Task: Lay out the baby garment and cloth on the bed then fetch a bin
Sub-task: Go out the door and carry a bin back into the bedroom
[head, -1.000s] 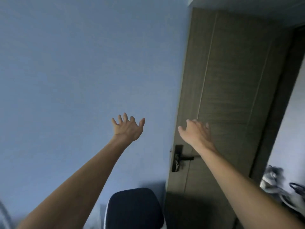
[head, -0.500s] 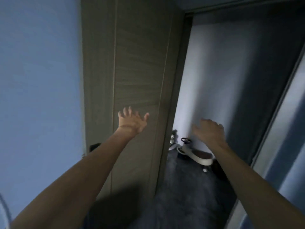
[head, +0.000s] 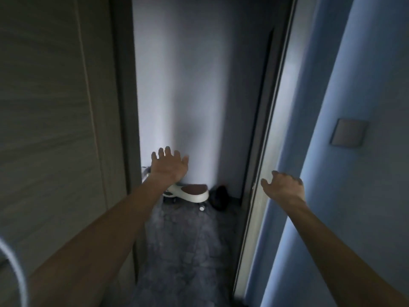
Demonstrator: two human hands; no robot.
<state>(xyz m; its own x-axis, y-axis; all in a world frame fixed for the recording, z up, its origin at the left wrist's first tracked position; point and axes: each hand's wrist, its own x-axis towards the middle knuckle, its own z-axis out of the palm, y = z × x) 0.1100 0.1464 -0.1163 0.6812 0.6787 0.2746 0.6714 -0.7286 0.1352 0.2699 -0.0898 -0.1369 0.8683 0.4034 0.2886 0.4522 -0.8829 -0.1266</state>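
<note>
Grey wood-grain door [head: 51, 129] open at the left, both bare hands raised toward a dim doorway.

Compared with half a second ago, the view has swung right: the door now fills only the left edge, the doorway sits in the middle, and a blue wall [head: 365, 196] with a grey switch plate [head: 348, 132] has come in at the right. The left hand [head: 170, 165] is spread, fingers apart, holding nothing. The right hand [head: 282, 187] hangs loosely curled near the pale door frame [head: 269, 138], also holding nothing. On the dark floor [head: 188, 251] beyond, a white ride-on toy with a brown seat [head: 192, 191] lies against the far wall, long axis left to right, beside a dark object [head: 219, 196] too dim to identify. No garment, cloth or bin is visible.
</note>
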